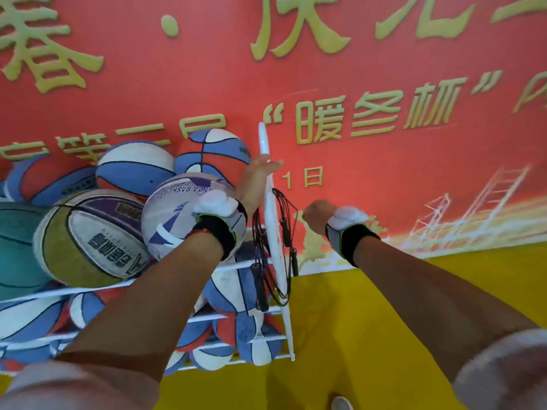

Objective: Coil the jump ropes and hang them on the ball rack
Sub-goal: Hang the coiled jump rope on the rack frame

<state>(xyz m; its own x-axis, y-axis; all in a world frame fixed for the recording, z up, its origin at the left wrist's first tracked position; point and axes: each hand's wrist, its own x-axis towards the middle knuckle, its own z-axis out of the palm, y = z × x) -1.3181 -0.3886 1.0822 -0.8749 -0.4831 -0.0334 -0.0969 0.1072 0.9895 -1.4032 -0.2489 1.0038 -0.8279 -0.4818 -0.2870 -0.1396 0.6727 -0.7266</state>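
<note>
Sleeves (68, 386), basketballs (88, 238) crowding rack (273, 232), ropes (284, 232)

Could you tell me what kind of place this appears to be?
Probably a sports hall or gym: a white metal ball rack packed with basketballs, black jump ropes hanging on it, a red event banner, yellow floor.

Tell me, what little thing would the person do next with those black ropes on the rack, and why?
Probably the right hand, closed beside the jump ropes, should let go and pull back. The ropes already hang in loops over the white rack post, handles dangling, while the left hand grips the post above them.
</note>
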